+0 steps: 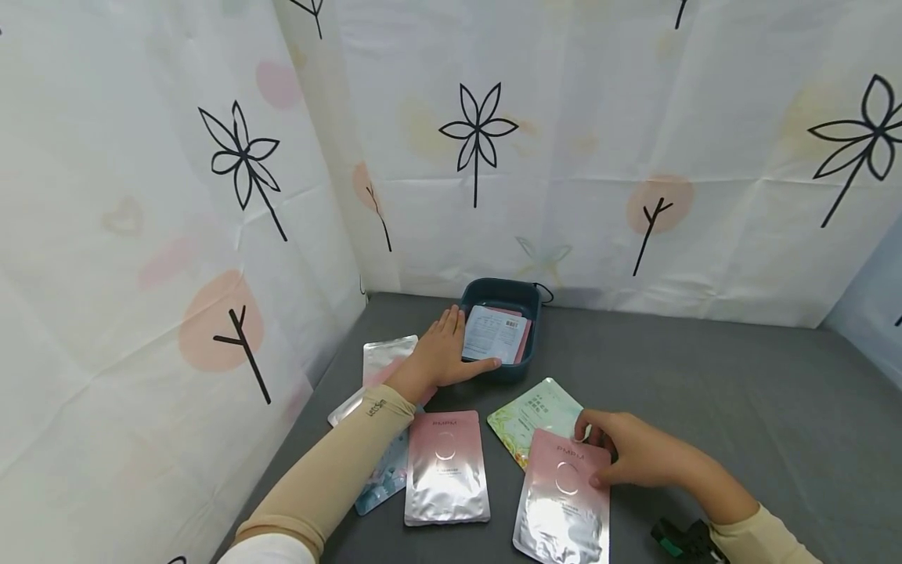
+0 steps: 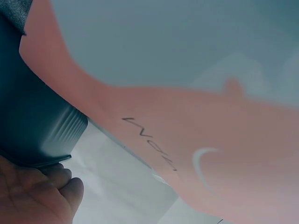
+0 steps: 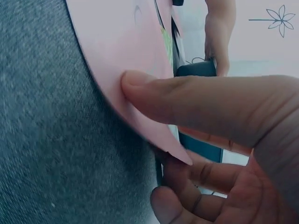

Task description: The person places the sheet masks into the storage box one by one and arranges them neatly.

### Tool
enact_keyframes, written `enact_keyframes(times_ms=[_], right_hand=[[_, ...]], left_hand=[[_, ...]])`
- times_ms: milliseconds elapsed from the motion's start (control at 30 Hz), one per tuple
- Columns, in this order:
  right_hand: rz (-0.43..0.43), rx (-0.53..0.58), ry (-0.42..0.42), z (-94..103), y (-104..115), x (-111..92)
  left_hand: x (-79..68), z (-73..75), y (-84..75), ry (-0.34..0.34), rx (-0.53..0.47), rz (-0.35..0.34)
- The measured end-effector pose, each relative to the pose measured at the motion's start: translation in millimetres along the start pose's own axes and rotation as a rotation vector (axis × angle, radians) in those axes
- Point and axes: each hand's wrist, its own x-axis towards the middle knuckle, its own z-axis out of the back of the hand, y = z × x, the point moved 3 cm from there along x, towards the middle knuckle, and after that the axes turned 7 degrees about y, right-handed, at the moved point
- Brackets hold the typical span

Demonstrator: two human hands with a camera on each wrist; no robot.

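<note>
My right hand (image 1: 630, 454) pinches the upper right edge of a pink-and-silver sheet mask packet (image 1: 564, 509); in the right wrist view its thumb lies on the printed face, with fingers behind the edge. That packet overlaps a green sheet mask packet (image 1: 539, 411). At the dark teal bin (image 1: 524, 370), my left hand (image 1: 440, 352) rests with straight fingers along the left side and its thumb stretched over the front rim. Inside the bin lies a packet with a white printed label (image 1: 489, 333), pink showing beneath it.
Another pink-and-silver packet (image 1: 446, 474) lies in front of the bin. Beneath the left forearm are a blue packet (image 1: 386, 478) and a silver-and-pink packet (image 1: 384, 356), partly hidden. A black device (image 1: 687, 540) sits by the right wrist. Patterned curtains (image 1: 564, 180) border the grey table (image 1: 669, 368).
</note>
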Motion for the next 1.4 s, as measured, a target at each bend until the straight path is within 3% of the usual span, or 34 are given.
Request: enact_keyframes(times_ms=[667, 1067, 1400], right_hand=[[0.139, 0.241, 0.077, 3.2, -11, 1], [0.122, 0.298, -0.041, 15.0, -11, -1], [0.123, 0.376, -0.059, 19.1, -9, -6]], left_hand=[[0.4, -10.0, 4.3, 0.011, 0.007, 0.010], [0.5, -6.6, 4.7, 0.001, -0.009, 0.010], [3.1, -5.1, 3.3, -0.009, -0.007, 0.000]])
